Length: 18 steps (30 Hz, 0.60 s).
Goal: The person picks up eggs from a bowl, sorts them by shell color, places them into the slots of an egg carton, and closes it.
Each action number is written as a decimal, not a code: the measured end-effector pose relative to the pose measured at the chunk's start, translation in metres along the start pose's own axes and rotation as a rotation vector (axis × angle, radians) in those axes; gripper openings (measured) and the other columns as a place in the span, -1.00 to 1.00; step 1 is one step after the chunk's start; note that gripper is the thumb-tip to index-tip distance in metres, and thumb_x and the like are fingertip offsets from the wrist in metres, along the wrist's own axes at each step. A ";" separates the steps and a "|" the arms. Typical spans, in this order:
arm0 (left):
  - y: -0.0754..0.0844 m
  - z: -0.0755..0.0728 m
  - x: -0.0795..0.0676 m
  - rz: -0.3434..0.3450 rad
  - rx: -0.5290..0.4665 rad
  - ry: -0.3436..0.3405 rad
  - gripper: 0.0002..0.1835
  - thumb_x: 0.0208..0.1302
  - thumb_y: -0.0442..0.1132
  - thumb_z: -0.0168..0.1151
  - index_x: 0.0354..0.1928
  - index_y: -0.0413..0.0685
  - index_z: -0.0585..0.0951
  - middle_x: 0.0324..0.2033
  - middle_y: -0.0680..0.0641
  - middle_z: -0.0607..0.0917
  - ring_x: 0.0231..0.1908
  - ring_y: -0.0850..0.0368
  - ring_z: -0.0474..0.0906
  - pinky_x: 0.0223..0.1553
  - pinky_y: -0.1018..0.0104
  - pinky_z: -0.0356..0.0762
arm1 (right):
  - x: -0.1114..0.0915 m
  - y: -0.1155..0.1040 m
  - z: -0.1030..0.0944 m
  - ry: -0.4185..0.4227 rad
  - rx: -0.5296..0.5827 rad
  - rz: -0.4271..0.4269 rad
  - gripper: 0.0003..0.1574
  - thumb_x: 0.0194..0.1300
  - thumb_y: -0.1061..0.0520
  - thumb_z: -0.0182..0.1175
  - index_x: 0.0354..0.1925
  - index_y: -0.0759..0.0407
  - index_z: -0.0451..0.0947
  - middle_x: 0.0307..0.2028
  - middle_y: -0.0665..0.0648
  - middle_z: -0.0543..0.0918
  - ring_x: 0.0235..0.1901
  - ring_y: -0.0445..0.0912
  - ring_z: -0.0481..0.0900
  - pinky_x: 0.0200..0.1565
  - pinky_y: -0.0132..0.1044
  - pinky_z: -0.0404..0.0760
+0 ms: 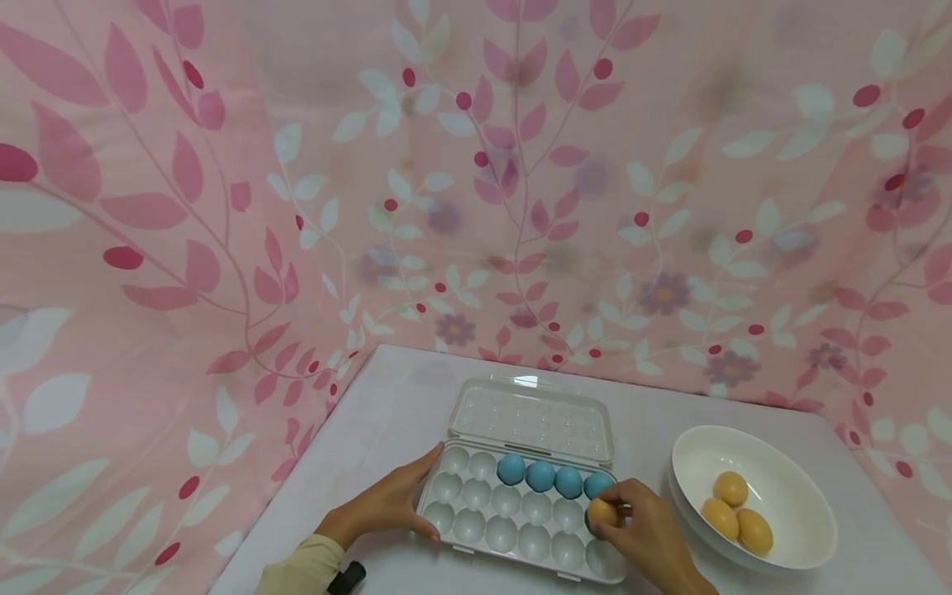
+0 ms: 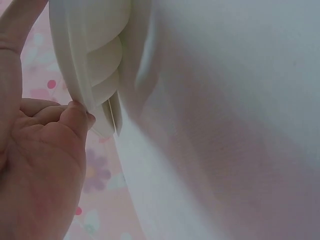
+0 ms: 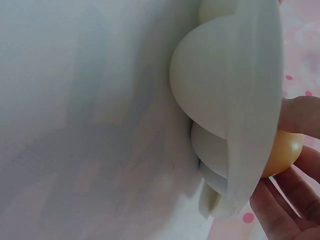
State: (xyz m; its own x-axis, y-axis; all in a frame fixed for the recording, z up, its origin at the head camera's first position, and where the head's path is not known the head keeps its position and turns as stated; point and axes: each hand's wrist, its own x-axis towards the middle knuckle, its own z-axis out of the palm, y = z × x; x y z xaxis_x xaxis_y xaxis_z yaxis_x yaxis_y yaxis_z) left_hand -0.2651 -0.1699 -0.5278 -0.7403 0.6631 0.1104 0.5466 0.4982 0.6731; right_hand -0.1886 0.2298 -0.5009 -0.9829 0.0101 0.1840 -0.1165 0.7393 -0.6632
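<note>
An egg carton of pale plastic lies open, its see-through lid folded back behind it. Several blue eggs fill the right part of its back row. My right hand pinches a yellow egg at the right-end cup of the middle row; in the right wrist view the egg shows above the rim between thumb and fingers. My left hand holds the carton's left end, thumb at the near corner. In the left wrist view, curled fingertips touch its rim.
A white bowl stands right of the carton, holding three yellow eggs. A dark object shows beside the left sleeve. Pink patterned cloth hangs behind the white-covered table and along its sides.
</note>
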 end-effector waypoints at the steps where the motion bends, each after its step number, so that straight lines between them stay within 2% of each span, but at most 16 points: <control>1: 0.000 0.000 0.000 -0.002 -0.003 -0.002 0.47 -0.34 0.25 0.58 0.51 -0.29 -0.07 0.47 -0.25 0.08 0.43 -0.09 0.07 0.36 0.00 0.13 | 0.000 0.000 0.000 0.000 -0.007 -0.002 -0.57 -0.22 0.24 0.61 -0.32 0.07 0.64 -0.33 -0.06 0.58 -0.30 -0.22 0.56 -0.25 -0.43 0.65; 9: 0.002 0.000 -0.001 -0.014 0.006 -0.016 0.47 -0.35 0.25 0.58 0.51 -0.28 -0.07 0.47 -0.24 0.09 0.43 -0.08 0.08 0.35 0.00 0.16 | -0.002 0.001 0.003 0.013 -0.032 -0.017 -0.63 -0.18 0.21 0.60 -0.36 0.05 0.64 -0.34 -0.07 0.58 -0.33 -0.23 0.57 -0.27 -0.43 0.64; 13: 0.002 -0.001 0.000 -0.020 0.008 -0.023 0.48 -0.35 0.24 0.59 0.52 -0.26 -0.08 0.48 -0.22 0.08 0.43 -0.05 0.07 0.36 0.03 0.15 | 0.000 0.002 0.001 0.024 -0.001 -0.038 -0.71 -0.11 0.21 0.57 -0.39 0.05 0.65 -0.36 -0.08 0.58 -0.32 -0.21 0.57 -0.25 -0.40 0.66; 16: 0.002 -0.001 0.002 -0.006 0.019 -0.022 0.47 -0.34 0.24 0.59 0.51 -0.28 -0.08 0.47 -0.24 0.08 0.43 -0.06 0.08 0.35 0.02 0.16 | 0.004 0.003 -0.005 0.092 0.019 -0.117 -0.72 -0.08 0.29 0.54 -0.38 0.12 0.64 -0.37 -0.03 0.58 -0.32 -0.11 0.61 -0.28 -0.35 0.69; 18: 0.001 -0.001 0.003 0.003 0.020 -0.020 0.47 -0.34 0.23 0.59 0.51 -0.29 -0.08 0.47 -0.25 0.08 0.43 -0.07 0.08 0.35 0.02 0.16 | 0.007 0.002 -0.016 0.159 -0.024 -0.165 -0.72 -0.06 0.29 0.53 -0.37 0.15 0.63 -0.37 0.01 0.59 -0.33 -0.05 0.64 -0.30 -0.30 0.71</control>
State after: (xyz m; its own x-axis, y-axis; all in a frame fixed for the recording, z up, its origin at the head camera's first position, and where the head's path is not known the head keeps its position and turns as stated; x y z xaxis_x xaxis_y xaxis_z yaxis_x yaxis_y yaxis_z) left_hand -0.2668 -0.1681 -0.5261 -0.7307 0.6757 0.0979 0.5570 0.5070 0.6578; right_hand -0.1940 0.2418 -0.4896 -0.9157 -0.0078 0.4018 -0.2685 0.7557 -0.5973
